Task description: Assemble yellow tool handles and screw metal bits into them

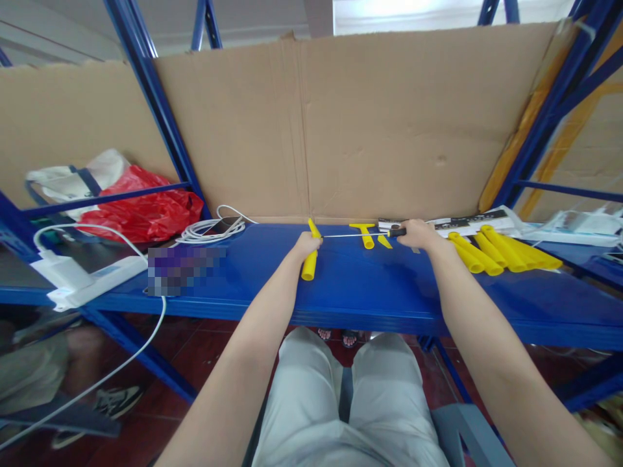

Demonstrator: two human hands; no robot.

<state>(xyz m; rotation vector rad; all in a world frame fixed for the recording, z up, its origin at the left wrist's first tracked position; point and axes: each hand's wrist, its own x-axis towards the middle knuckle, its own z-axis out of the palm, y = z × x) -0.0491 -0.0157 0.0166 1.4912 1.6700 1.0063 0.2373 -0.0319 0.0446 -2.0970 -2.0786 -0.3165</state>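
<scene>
Beyond the left end of the desk (341,298), behind a blue upright (165,117), a white bag (109,165) with a red plastic bag (146,211) against it. At the front left corner, a white power strip (109,279) with a white plug (61,269) in it and a cable (146,344) hanging past the front edge. Toward the left rear, a coiled white cord (209,230); nearer the front edge, a blurred-out item (180,269), impossible to identify. Along the rear edge, standing tall, a cardboard sheet (389,123).

Near the middle, the left grip (306,244), fingers wrapped around a yellow tube (308,267): narrow end toward the rear edge, wide end toward the front edge. Just right of it, a long metal shaft running level across to the right, part of a screwdriver (348,235). Cannot tell: tip inside the tube or merely beside it. Behind and below the shaft, lying toward the rear edge, a yellow T-shaped piece (366,237) and a small yellow piece (384,242). Then the right grip (417,233), closed around the black handle of the screwdriver. Behind it, a black-and-white printed strip (479,222). Farther right, a side-by-side row of yellow tubes (506,251), wide ends toward the front edge. Near the right rear corner, clear plastic wrapping (579,224).
</scene>
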